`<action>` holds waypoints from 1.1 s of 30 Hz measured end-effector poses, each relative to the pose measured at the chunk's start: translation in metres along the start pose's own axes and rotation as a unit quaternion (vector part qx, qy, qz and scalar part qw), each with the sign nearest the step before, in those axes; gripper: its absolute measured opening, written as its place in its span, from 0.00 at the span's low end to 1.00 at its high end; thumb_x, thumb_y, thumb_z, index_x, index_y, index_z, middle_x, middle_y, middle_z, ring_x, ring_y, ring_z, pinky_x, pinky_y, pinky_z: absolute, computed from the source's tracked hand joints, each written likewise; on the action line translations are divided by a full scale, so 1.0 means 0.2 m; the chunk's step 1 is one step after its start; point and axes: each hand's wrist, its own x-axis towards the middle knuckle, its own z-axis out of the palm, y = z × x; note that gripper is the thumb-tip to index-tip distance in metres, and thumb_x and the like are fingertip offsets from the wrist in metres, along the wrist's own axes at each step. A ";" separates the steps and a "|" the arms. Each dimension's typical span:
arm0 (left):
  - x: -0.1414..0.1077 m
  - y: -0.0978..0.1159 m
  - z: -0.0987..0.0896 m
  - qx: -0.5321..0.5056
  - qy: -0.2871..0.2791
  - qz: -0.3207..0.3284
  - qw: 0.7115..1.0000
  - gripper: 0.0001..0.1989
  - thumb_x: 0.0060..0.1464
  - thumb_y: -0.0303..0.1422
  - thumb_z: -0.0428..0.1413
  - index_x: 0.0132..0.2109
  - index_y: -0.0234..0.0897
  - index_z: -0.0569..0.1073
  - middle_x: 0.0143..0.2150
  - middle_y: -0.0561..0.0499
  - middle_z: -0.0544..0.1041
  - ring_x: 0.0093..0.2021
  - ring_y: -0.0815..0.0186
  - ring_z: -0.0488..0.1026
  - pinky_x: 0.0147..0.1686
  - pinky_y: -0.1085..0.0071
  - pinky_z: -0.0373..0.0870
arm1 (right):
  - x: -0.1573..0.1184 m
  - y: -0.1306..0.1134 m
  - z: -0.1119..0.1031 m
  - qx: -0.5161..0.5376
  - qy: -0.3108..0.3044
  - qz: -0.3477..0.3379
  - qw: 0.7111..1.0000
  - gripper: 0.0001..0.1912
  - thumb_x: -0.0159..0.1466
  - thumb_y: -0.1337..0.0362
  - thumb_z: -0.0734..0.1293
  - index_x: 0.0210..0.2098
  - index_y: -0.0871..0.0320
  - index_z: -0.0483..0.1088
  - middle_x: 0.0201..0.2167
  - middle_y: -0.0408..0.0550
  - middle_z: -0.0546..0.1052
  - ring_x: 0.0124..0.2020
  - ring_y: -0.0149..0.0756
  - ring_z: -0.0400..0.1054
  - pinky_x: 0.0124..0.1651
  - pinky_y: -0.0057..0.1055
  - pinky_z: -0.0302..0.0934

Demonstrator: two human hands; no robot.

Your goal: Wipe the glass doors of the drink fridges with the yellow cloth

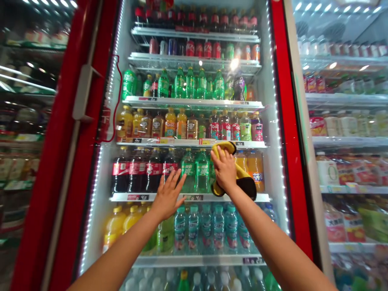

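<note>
A fridge's glass door (278,169) stands in front of me, with lit shelves of drinks behind it. My right hand (225,169) presses a yellow cleaning cloth (242,173) with black edges against the glass, fingers bent over it. The cloth is bunched and sticks out to the right and below the palm. Lower and to the left, my left hand (168,194) is open, fingers spread, at the glass in front of cola bottles (154,171) and green soda bottles (202,171). Whether its palm touches the glass I cannot tell.
A red frame (295,194) borders the door, with a pale grey handle (83,93) at the left. Another fridge with drinks stands at the right, its shelf (351,188) showing price tags. More glass-fronted shelves (27,137) are at the left.
</note>
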 end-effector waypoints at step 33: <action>-0.44 -0.83 -0.10 -0.012 -0.029 -0.012 0.999 0.47 0.55 0.45 0.62 0.74 0.51 0.44 0.77 0.46 0.44 0.75 0.50 0.44 0.70 0.45 0.45 | 0.06 -0.99 0.31 0.046 -0.068 -0.110 0.991 0.29 0.69 0.70 0.58 0.67 0.44 0.61 0.72 0.45 0.57 0.72 0.47 0.49 0.71 0.52 0.47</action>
